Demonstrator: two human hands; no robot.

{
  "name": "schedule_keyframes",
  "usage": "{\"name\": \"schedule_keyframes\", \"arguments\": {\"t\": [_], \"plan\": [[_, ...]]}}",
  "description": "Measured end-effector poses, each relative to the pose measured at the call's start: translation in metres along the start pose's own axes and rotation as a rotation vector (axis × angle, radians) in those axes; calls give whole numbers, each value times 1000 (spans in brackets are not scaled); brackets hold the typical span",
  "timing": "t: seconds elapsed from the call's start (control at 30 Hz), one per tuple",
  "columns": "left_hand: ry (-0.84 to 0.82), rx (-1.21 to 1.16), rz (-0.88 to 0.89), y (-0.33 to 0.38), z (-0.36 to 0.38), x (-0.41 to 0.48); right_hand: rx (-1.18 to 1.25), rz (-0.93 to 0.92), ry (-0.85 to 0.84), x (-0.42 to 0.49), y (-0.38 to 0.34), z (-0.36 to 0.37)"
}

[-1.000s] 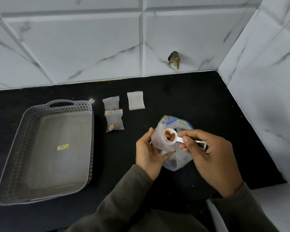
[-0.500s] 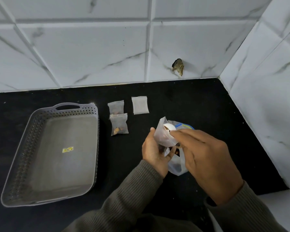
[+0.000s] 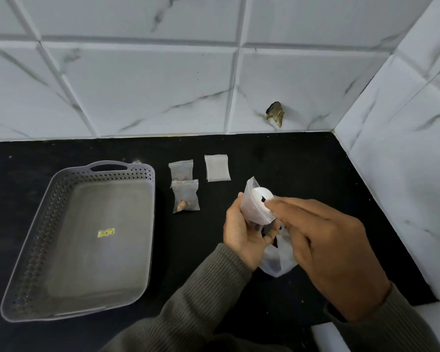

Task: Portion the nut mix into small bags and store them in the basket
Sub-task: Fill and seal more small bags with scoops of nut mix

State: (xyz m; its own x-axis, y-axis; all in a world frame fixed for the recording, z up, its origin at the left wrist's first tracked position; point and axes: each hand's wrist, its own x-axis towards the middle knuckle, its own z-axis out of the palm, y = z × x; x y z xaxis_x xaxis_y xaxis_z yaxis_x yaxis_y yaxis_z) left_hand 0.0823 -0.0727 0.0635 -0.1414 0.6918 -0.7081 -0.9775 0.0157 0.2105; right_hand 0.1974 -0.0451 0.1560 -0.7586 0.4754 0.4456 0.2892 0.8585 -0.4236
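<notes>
- Tipped over since a second ago: white scoop (image 3: 261, 198), then bowl-up with nuts showing, now bowl-down at the mouth of the small bag (image 3: 249, 208), rounded back toward the camera.
- Rolled over with it: right hand (image 3: 323, 245), back now uppermost, covering the blue zip strip seen earlier on the large nut-mix bag (image 3: 277, 262).
- Right hand holding the scoop by its handle; handle and thumb hidden beneath, fingers long and nearly straight along the top, one fingertip touching the bowl.
- Left hand (image 3: 241, 232) gripping the small bag upright, thumb along its left edge, fingers curled round its lower part; dark contents faintly visible low inside.
- Large nut-mix bag resting on the black countertop (image 3: 302, 161) directly under both hands, mostly hidden by them.
- Left of the hands, lying flat: farther filled bag (image 3: 181, 170) and nearer filled bag (image 3: 186, 196), edges touching or just overlapping, nuts gathered low in each.
- Just right of the farther one, apart from it: flat empty bag (image 3: 217, 167).
- At far left, well apart from the hands: grey perforated basket (image 3: 61, 181), yellow sticker (image 3: 106, 232) on its floor.
- Behind and to the right: white veined tile wall (image 3: 137, 85), broken hole (image 3: 275, 114) low near the corner.
</notes>
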Motion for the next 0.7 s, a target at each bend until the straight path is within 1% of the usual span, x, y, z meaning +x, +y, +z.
{"name": "schedule_keyframes", "arguments": {"t": [0.1,0.13,0.17,0.23,0.27,0.3,0.37,0.4,0.43,0.47,0.5,0.53,0.57,0.6,0.63,0.67,0.7], "plan": [[22,6,-5,2,2,-2,-34,23,69,2,-1,1],[24,6,-7,3,2,-3,-46,17,71,1,3,3],[28,7,-9,3,3,-4,-13,65,73,1,5,4],[43,11,-21,4,5,-7,-12,83,88,0,7,6],[50,11,-28,5,6,-8,15,108,69,-3,4,7],[59,5,-31,5,6,-8,8,80,51,-6,5,6],[75,-6,-41,6,8,-10,162,151,34,-7,4,7],[80,-7,-43,7,8,-10,180,140,28,-7,5,7],[82,-8,-48,8,8,-9,158,139,55,-6,7,11],[78,-17,-55,8,9,-9,135,147,31,-7,3,13],[72,-10,-61,9,9,-8,67,39,33,-11,8,14],[63,-7,-67,10,10,-10,14,9,4,-11,9,14],[60,-11,-72,10,10,-9,-61,-25,37,-10,10,14],[59,-17,-86,10,10,-9,-109,-21,10,-10,9,12],[41,-20,-92,11,10,-9,-114,-44,47,-14,11,11],[43,-15,-95,12,12,-12,-80,-30,28,-13,9,8],[24,-18,-104,12,11,-11,-47,-58,71,-12,11,8]]}}
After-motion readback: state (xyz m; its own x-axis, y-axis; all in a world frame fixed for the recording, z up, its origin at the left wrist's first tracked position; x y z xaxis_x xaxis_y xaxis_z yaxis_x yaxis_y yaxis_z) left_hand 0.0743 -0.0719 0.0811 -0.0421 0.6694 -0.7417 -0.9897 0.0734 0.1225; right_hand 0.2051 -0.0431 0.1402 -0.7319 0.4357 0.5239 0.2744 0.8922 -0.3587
